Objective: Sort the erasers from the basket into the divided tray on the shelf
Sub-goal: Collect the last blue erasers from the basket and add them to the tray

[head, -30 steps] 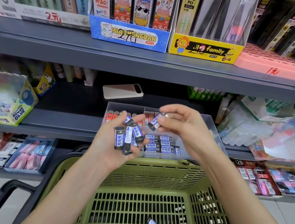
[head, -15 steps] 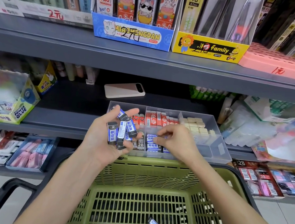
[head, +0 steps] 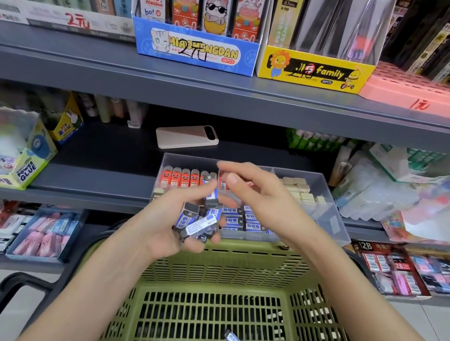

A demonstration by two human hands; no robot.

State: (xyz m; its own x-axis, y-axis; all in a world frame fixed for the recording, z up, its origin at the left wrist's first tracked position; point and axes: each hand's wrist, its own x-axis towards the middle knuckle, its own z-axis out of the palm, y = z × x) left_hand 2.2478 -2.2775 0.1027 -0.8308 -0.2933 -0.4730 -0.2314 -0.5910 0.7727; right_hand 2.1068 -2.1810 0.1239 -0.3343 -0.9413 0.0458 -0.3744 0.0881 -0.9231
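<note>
While my left hand [head: 159, 235] grips a bunch of blue-sleeved erasers [head: 198, 222], fingers curled round them, just above the green basket [head: 238, 265] rim, my right hand [head: 259, 200] hovers beside the bunch with loose, parted fingers [head: 234, 168] holding nothing. Behind them on the shelf [head: 96, 184], the divided tray [head: 330, 219] has matching erasers in its front middle compartment. One eraser [head: 234, 340] lies in the basket.
</note>
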